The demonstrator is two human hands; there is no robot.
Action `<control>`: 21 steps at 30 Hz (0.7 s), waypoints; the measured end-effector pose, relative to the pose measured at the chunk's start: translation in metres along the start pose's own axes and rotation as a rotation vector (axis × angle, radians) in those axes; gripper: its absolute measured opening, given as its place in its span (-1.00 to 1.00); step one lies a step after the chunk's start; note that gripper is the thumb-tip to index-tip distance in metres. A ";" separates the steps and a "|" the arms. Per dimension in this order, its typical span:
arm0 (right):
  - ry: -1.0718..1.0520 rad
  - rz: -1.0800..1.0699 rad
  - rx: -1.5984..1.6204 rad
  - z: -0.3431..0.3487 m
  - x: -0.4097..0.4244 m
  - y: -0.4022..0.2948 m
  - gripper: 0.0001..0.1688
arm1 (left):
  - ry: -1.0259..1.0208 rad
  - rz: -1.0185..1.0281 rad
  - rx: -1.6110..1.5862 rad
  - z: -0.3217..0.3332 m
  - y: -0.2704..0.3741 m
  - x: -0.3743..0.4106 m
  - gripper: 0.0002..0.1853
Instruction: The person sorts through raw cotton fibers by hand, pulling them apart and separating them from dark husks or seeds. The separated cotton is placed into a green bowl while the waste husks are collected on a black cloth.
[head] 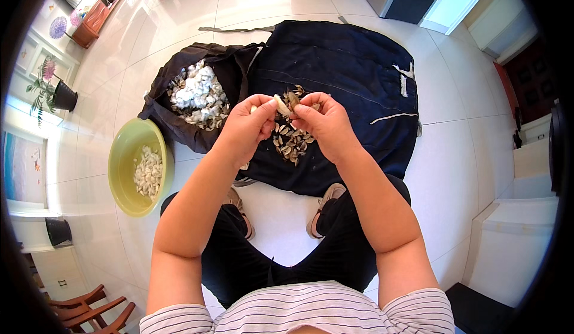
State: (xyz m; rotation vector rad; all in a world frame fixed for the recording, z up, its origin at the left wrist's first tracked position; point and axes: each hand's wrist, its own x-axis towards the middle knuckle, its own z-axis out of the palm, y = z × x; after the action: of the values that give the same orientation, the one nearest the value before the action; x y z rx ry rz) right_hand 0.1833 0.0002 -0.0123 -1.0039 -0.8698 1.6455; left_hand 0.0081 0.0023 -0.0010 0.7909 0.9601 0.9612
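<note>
My left hand (254,125) pinches a piece of whitish fibre (282,105), which looks like raw cotton. Right beside it, my right hand (325,123) holds a brown dried husk (293,99), like an opened cotton boll. Both hands nearly meet above a pile of empty brown husks (293,145) on a dark blue cloth (332,65). Left of the cloth, a dark fabric sack (163,87) lies with its mouth wide, holding white fluffy cotton (197,87) and husks. A yellow-green plastic basin (119,172) at the left contains a heap of off-white tufts (149,172).
Pale glossy floor tiles (453,154) surround the cloth. My shoes (332,195) stand at its near edge. A potted plant (65,95) and a dark bin (58,231) are at the far left, above a wooden chair (98,309). A white cabinet (515,240) stands at the right.
</note>
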 end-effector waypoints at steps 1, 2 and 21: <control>0.023 0.002 -0.013 -0.001 0.001 0.000 -0.79 | 0.007 -0.026 -0.046 -0.002 0.000 0.001 -0.88; 0.043 0.004 -0.028 -0.003 0.002 0.001 -0.77 | -0.014 -0.038 -0.089 -0.005 0.001 0.001 -0.89; 0.112 -0.201 -0.624 0.001 -0.007 0.004 -0.77 | 1.244 0.268 -0.445 -0.319 0.011 -0.102 -0.67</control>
State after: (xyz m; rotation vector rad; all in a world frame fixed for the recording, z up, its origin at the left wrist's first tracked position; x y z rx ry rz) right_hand 0.1823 -0.0081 -0.0143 -1.3586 -1.4011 1.1501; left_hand -0.3143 -0.0458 -0.0795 -0.1657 1.6047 1.8895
